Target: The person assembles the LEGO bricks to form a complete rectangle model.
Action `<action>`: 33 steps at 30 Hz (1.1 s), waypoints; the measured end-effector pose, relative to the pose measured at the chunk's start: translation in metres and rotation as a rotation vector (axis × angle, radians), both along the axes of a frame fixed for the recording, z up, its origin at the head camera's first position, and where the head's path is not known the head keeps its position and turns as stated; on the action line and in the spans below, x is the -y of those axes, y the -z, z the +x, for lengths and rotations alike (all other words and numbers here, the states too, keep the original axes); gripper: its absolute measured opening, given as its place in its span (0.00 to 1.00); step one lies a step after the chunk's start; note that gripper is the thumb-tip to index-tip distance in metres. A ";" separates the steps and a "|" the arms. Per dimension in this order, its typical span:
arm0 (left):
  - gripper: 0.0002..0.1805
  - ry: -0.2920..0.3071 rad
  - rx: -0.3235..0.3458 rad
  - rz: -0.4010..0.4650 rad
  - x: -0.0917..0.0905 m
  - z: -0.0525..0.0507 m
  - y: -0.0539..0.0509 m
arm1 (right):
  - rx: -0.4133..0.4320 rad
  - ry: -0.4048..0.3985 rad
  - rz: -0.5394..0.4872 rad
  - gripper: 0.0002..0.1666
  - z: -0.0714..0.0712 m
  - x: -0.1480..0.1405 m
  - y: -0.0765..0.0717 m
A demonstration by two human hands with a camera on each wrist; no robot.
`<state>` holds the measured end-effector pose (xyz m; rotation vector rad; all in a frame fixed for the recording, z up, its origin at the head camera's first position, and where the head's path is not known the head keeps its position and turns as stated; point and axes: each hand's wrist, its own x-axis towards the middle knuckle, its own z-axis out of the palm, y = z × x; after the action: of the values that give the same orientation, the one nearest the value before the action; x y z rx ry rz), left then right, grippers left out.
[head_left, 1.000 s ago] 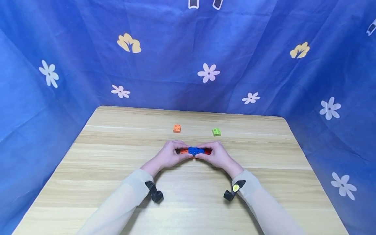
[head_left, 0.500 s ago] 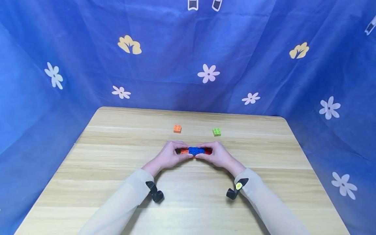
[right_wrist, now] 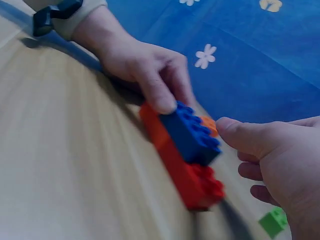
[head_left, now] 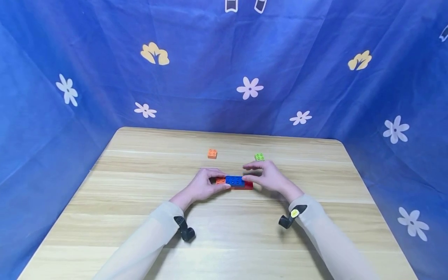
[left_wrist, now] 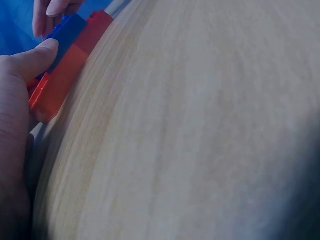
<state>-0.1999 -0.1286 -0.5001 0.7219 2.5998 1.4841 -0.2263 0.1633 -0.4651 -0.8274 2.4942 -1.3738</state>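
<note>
A blue brick [head_left: 235,181] sits on top of an orange brick [head_left: 220,181] and a red brick [head_left: 249,185], which lie end to end on the table. The left hand [head_left: 202,186] grips the blue brick's left part between thumb and fingers. In the right wrist view the red brick [right_wrist: 202,187] sticks out past the blue brick [right_wrist: 189,134]. The right hand [head_left: 271,178] is just right of the stack, thumb and fingers apart and holding nothing; in the right wrist view this hand [right_wrist: 280,160] is beside the blue brick.
A small orange brick [head_left: 212,153] lies behind the stack on the wooden table [head_left: 224,241]. A small green brick [head_left: 259,156] lies right behind the right hand. A blue cloth [head_left: 196,77] with flowers hangs beyond the table's back edge.
The right hand has let go of the stack and moved right and slightly back, its fingers spread, exposing the red brick. The left hand keeps its grip in the same place.
</note>
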 end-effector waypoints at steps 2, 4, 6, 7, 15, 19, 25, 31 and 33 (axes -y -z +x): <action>0.23 -0.008 0.003 -0.011 0.000 0.000 0.000 | -0.031 0.032 0.003 0.29 -0.006 -0.006 -0.002; 0.24 -0.020 0.004 -0.025 0.000 0.000 0.001 | -0.058 0.064 0.008 0.29 -0.013 -0.012 -0.004; 0.24 -0.027 -0.002 -0.032 0.000 0.001 0.002 | -0.088 0.094 0.022 0.29 -0.019 -0.018 -0.006; 0.24 -0.030 -0.003 -0.033 0.000 0.001 0.003 | -0.102 0.108 0.031 0.29 -0.022 -0.021 -0.006; 0.23 -0.020 -0.025 -0.011 0.000 0.002 0.007 | -0.146 0.177 0.096 0.31 -0.043 -0.035 0.001; 0.23 -0.023 -0.041 -0.009 0.000 0.002 0.009 | -0.118 0.199 0.122 0.33 -0.051 -0.039 0.007; 0.24 -0.027 -0.045 -0.027 -0.001 0.003 0.009 | -0.119 0.191 0.163 0.35 -0.060 -0.042 0.021; 0.24 -0.031 -0.024 -0.043 -0.001 0.004 0.008 | -0.143 0.185 0.178 0.33 -0.064 -0.044 0.029; 0.24 -0.032 -0.022 -0.041 -0.001 0.004 0.009 | -0.146 0.181 0.175 0.31 -0.065 -0.043 0.030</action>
<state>-0.1961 -0.1279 -0.5087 0.6999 2.6616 1.4346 -0.2910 0.2060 -0.4949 -0.7042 2.8137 -1.1592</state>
